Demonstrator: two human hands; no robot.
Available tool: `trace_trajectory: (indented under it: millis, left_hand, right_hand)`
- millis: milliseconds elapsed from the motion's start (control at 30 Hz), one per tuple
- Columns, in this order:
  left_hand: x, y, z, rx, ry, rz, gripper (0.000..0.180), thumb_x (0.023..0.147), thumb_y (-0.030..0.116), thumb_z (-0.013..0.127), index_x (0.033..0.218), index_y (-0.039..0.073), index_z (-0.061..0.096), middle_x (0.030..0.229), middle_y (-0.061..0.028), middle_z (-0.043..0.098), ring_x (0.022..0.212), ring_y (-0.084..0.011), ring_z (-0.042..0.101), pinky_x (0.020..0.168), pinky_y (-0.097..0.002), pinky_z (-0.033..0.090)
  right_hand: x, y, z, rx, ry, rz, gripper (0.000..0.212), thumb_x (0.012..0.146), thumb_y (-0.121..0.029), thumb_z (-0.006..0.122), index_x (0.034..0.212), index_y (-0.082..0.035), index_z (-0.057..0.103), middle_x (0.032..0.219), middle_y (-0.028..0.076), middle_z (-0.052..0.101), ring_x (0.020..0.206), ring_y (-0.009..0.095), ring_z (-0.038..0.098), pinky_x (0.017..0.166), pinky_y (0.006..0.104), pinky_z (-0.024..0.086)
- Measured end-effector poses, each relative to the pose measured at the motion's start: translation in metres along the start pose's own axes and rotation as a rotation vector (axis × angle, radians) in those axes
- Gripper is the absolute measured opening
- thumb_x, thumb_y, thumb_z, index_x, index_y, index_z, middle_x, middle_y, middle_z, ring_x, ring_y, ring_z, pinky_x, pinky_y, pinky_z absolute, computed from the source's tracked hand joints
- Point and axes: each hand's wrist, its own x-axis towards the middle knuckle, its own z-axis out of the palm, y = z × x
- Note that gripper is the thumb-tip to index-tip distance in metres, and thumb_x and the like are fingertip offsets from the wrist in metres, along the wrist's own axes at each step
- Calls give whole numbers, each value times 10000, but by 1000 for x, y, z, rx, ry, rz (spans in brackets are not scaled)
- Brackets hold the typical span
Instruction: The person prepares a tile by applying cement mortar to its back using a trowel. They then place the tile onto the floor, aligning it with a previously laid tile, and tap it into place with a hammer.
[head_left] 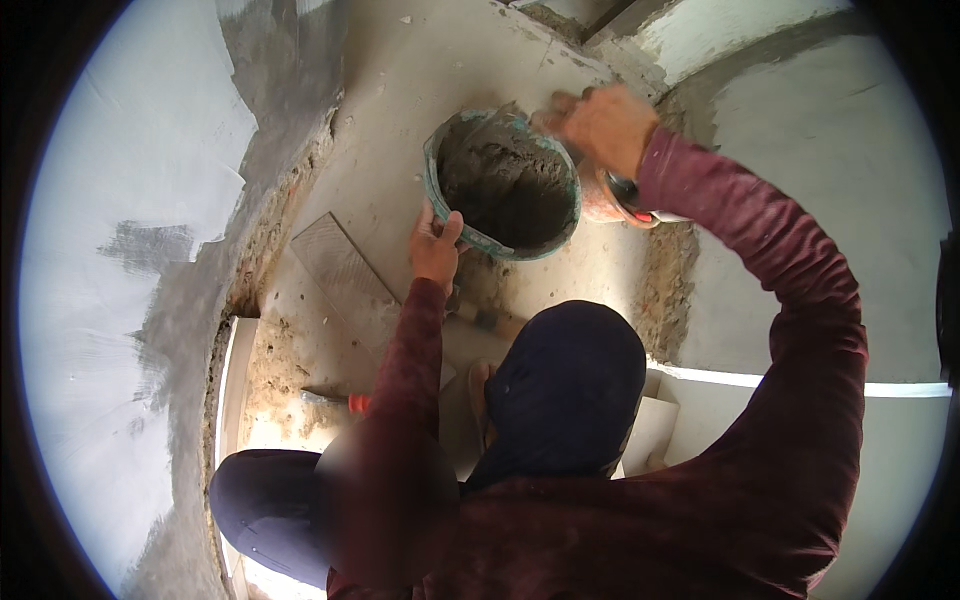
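Observation:
A round bucket (431,165) with a worn teal rim stands before me, and wet grey mortar (505,185) fills much of it. My left hand (437,248) grips its near-left rim, thumb on top and fingers outside. Above the far-right rim is my right hand (605,125), closed in a fist and slightly smeared by motion. Something dark and blurred juts from that fist toward the rim; its kind cannot be made out. Right of the mortar bucket, partly under my right wrist, sits an orange container (603,205) with dark things inside.
A wood-grained plank or tile (345,270) lies left of my left forearm. Near my knees are a tool with a red handle (357,403) and another partly hidden tool (487,317). Partly plastered walls rise on the left (150,180) and right (820,160).

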Motion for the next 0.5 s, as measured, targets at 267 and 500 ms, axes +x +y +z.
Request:
trace_trajectory:
  millis: [267, 500]
  left_hand:
    - [4, -4, -9, -18, 37, 1, 591, 908, 141, 607, 1433, 96, 337, 839, 44, 472, 786, -86, 533, 750, -311, 523]
    - [-3, -2, 5, -56, 20, -52, 615, 892, 165, 634, 1429, 90, 344, 901, 28, 509, 830, -92, 544, 765, -328, 522]
  right_hand:
    - [76, 22, -1, -1, -93, -256, 408, 713, -55, 608, 1095, -197, 630, 965, 47, 612, 812, 265, 648, 723, 379, 514]
    - [79, -21, 70, 300, -179, -245, 187, 758, -101, 601, 945, -106, 609, 887, 93, 591, 881, 294, 601, 740, 413, 499]
